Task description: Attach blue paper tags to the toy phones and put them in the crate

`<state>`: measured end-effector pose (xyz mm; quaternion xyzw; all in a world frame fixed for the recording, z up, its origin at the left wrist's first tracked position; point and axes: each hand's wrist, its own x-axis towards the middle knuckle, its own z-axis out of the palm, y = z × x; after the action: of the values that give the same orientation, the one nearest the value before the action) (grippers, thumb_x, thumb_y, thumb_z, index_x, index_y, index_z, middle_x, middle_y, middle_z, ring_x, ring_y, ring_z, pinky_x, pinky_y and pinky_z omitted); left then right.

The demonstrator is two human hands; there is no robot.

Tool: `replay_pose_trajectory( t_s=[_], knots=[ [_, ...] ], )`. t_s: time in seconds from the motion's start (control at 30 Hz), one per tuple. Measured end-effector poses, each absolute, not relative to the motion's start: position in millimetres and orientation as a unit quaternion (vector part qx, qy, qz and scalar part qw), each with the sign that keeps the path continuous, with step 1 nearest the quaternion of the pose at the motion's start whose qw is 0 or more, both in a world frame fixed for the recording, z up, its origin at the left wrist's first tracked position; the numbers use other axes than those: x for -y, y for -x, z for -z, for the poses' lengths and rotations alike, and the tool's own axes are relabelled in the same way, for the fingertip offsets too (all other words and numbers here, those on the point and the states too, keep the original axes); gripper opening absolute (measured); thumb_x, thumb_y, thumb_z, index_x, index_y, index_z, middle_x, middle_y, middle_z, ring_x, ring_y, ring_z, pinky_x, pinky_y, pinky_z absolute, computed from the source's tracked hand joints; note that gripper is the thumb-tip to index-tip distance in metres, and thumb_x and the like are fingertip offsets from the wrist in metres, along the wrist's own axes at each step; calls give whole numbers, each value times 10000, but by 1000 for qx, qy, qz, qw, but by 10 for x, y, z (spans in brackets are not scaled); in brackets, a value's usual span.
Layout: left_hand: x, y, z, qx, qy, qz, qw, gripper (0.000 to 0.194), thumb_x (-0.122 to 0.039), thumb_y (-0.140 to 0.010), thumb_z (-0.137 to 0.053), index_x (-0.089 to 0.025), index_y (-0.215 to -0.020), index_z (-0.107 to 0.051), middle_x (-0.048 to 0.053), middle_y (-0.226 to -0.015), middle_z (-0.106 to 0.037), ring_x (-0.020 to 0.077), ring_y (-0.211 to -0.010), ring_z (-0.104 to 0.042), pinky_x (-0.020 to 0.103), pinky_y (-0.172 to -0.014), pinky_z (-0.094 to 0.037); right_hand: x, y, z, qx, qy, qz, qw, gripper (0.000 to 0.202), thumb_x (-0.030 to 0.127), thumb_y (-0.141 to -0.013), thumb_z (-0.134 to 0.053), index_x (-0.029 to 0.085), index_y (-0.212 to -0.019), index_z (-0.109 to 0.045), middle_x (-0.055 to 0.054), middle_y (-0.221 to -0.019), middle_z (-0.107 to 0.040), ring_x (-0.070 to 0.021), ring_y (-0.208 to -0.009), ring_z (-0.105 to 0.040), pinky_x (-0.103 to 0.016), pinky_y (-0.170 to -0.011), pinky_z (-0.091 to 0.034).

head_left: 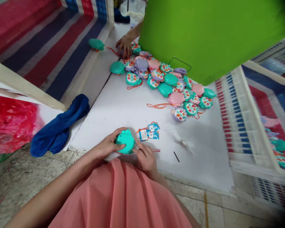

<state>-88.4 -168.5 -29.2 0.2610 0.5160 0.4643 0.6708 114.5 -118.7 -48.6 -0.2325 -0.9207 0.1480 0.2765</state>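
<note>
In front of my lap, a teal animal-shaped toy [125, 141] is held with its smooth back facing up. My left hand [107, 145] is closed around its left side, thumb across the shell. At the toy's right edge, my right hand [146, 157] grips with bent fingers; some fingertips are hidden. Just beyond lie several blue and white paper tags [154, 127] with an orange cord. A thin reddish stick [156, 150] pokes out beside my right hand. Farther right are a bundle of fine white strands [184, 143] and a short black strip [176, 157].
Teal, pink and purple toys [171, 79] are piled across the white table [109, 110]. A co-worker's hand [124, 46] reaches into them at the back. A green panel [204, 34] rises behind. Striped-lined crates [235, 117] flank the table; a blue cloth [59, 126] lies left.
</note>
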Motion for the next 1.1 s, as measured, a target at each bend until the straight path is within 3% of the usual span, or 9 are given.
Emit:
replay_pose_trajectory(
  t_s=[0.27,0.67,1.1],
  knots=[
    [1652,872,252,-528,-229,-457,678,706,-185,-658,-685,-273,-1295,-395,44,-1143,-509,162,-850,-558,284,-706,-498,1210,-1107,552,911,261,-142,287,252,91,-886,-400,172,-1029,-591,-128,-1173,-614,-215,-1003,-584,-357,-805,-479],
    [1609,879,232,-556,-250,-441,658,713,-154,-620,-672,-234,-1286,-430,57,-1152,-545,198,-933,-550,299,-756,-484,1183,-1131,548,913,255,-166,270,270,107,-888,-381,195,-1002,-610,-114,-1197,-602,-214,-1010,-575,-362,-815,-470],
    [1612,881,220,-548,-246,-431,674,705,-164,-636,-677,-263,-1287,-427,40,-1115,-535,177,-876,-556,293,-725,-489,1182,-1137,546,919,243,-146,274,256,95,-871,-413,191,-984,-621,-119,-1175,-611,-213,-990,-573,-355,-808,-468]
  ],
)
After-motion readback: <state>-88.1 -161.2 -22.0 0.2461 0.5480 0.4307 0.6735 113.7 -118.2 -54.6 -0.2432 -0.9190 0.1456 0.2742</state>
